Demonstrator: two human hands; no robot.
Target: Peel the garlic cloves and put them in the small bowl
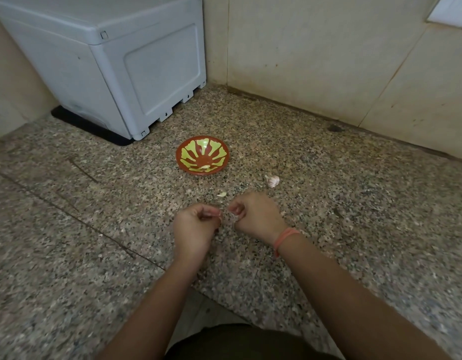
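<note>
A: How much is done?
B: One pale piece (205,166) is seen in the bowl (184,162), mid-frame. A clove (235,216) is pinched by the right hand (254,215) below it; the left hand (196,226) is curled, its hold cannot be told. More garlic (272,181) is left unpeeled right of the bowl

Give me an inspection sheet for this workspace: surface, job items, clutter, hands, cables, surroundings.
Surface: speckled granite counter, dark seam lines.
Job's things: small bowl, a pale bit inside; garlic piece right of it.
Clutter: pale scrap near the hands.
Hands: left hand fingers curled, contents unclear; right hand pinches a pale garlic bit.
Cables: nothing seen.
Surroundings: white appliance back left, tiled wall, white wall plate.
</note>
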